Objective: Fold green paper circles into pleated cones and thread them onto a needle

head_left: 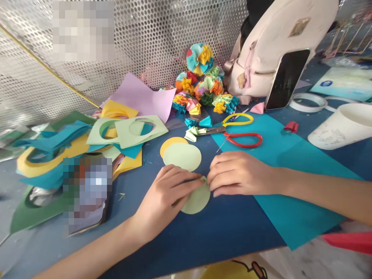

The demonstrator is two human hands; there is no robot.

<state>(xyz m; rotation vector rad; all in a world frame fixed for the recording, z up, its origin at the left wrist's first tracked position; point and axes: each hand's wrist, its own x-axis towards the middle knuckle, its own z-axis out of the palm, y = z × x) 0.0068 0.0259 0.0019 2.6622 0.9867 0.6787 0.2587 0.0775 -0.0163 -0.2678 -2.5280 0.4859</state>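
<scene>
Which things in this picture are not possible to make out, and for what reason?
All in the head view:
Pale green round paper: partly covered by the bare left hand.
Yellow-orange paper circle: partly covered by another pale green paper circle.
White patterned paper cup: cut off by the right edge.
Dark-edged phone, left: screen pixelated.
Bare right hand: its fingers hide any grip.

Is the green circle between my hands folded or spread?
Mostly spread: the green circle shows a broad, rounded face beside the left hand. Its top is partly covered; any fold there, I cannot tell.
</scene>
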